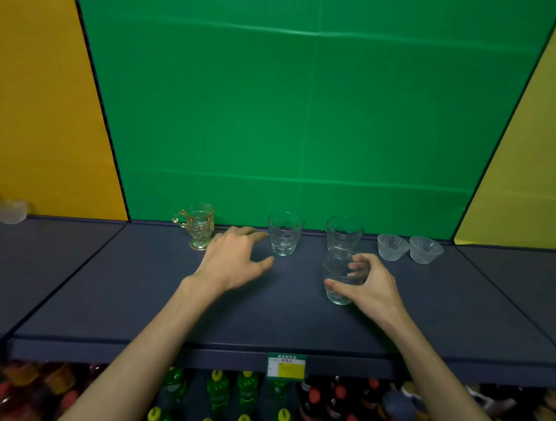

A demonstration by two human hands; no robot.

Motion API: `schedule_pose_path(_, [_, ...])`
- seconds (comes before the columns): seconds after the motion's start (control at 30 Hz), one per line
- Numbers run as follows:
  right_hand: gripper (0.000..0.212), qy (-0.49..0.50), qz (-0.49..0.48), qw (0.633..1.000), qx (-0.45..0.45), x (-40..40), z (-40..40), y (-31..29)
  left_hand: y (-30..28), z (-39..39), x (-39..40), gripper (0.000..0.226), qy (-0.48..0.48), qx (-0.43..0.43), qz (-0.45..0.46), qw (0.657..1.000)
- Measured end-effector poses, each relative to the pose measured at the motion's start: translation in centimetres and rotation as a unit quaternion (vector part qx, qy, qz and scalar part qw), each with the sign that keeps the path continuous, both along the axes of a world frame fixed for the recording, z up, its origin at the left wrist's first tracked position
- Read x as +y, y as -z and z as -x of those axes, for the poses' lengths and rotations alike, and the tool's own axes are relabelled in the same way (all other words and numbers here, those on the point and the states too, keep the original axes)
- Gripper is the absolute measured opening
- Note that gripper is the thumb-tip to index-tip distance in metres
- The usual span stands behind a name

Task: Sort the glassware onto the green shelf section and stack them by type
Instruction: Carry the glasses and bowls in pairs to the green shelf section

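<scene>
Right hand (368, 284) grasping tumbler (340, 279) centre-right; left hand (235, 259) released beside second tumbler (284, 234); amber mug (198, 225) left, two bowls (410, 248) right

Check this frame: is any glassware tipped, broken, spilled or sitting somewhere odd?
Nothing looks broken or spilled. The amber mug, two tumblers and two small bowls stand upright on the green section. Only oddity: blurred glassware sits over on the yellow section. The right hand holds a tumbler.

Clear patterned glass tumbler (285, 235); matt dark shelf (137, 286); ribbed bowls (392, 247).
</scene>
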State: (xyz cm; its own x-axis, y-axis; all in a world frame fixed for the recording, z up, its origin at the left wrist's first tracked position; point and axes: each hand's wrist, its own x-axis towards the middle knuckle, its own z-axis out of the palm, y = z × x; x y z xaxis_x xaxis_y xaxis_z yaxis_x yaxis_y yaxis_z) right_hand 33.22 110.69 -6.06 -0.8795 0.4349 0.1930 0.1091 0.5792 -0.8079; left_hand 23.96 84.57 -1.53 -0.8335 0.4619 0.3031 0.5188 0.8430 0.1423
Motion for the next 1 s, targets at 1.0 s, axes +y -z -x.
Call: schedule_pose_path(1.0, [0.048, -0.207, -0.343, 0.915, 0.05, -11.9, 2.4, -6.1, -2.1, -5.7, -8.5, 0.064, -0.145, 0.061, 0.006, 0.988])
